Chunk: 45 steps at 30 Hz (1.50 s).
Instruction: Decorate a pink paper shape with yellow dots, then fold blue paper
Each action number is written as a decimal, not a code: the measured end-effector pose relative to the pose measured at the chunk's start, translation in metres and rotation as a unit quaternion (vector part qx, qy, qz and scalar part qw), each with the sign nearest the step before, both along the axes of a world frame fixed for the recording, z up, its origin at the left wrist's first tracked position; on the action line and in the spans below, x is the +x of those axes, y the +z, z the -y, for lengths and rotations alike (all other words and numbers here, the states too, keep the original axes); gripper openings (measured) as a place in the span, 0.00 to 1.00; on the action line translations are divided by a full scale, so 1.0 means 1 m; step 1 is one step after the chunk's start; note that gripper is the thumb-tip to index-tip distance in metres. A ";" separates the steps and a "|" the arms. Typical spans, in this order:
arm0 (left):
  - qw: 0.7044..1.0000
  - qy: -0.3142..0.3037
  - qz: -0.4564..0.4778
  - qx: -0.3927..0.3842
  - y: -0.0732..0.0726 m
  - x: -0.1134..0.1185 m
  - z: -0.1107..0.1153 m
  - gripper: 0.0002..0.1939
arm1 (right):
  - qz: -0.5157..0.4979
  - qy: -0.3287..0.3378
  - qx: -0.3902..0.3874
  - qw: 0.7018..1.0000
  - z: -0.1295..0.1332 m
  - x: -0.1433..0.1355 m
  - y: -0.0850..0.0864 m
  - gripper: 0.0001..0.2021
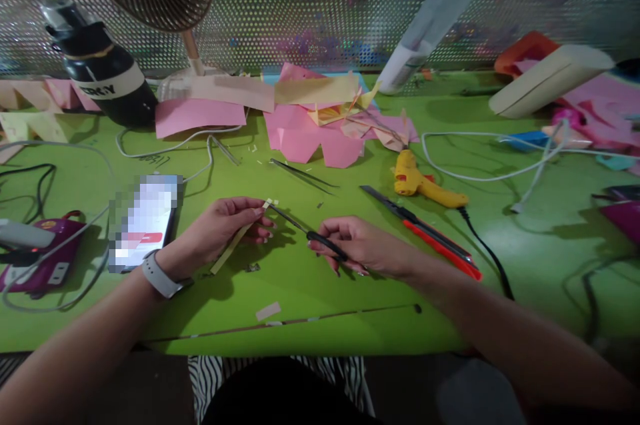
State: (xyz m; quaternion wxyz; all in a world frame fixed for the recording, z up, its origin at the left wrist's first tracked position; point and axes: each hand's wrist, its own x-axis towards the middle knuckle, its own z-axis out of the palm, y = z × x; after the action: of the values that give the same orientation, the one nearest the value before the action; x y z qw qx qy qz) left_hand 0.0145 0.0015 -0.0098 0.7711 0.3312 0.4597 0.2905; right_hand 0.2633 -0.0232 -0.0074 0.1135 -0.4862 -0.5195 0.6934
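Note:
Between the thumb and fingers of my left hand (pixel 235 222) is a narrow pale yellow paper strip (pixel 231 250), its long end hanging down toward me. My right hand (pixel 353 245) is closed around the black handles of a pair of scissors (pixel 325 243). The scissor blades point left, and their tips reach the strip's upper end at my left fingertips. Whether the blades are parted is too small to tell. Below my hands lie a small pale paper piece (pixel 269 311) and a long thin dark stick (pixel 345 314) with a knob at its right end.
Tweezers (pixel 305 175) lie beyond my hands. To the right are a red box cutter (pixel 440 245) and a yellow glue gun (pixel 425 184). Pink paper (pixel 320 142) lies at the back. A phone (pixel 147 222), a black bottle (pixel 105 72) and a fan (pixel 193 55) stand left; cables cross the green table.

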 end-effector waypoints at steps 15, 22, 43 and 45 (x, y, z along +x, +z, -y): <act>1.000 -0.006 -0.001 0.021 -0.001 -0.001 -0.002 0.04 | 0.010 -0.009 -0.001 1.000 0.000 -0.003 0.004 0.25; 1.000 -0.002 -0.001 0.021 0.000 0.000 -0.001 0.04 | 0.004 -0.008 0.000 1.000 0.000 -0.002 0.001 0.24; 0.986 -0.054 -0.156 0.009 0.012 0.002 -0.001 0.08 | 0.017 -0.017 -0.024 0.999 -0.002 -0.001 -0.002 0.25; 0.986 -0.059 -0.158 0.010 0.011 0.002 -0.001 0.08 | 0.021 -0.018 -0.025 0.999 -0.002 -0.001 -0.001 0.25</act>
State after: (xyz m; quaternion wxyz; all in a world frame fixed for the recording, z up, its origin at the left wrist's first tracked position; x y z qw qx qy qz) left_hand 0.0163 0.0028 0.0015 0.7012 0.4071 0.5523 0.1938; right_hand 0.2622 -0.0215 -0.0086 0.1022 -0.5128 -0.4956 0.6935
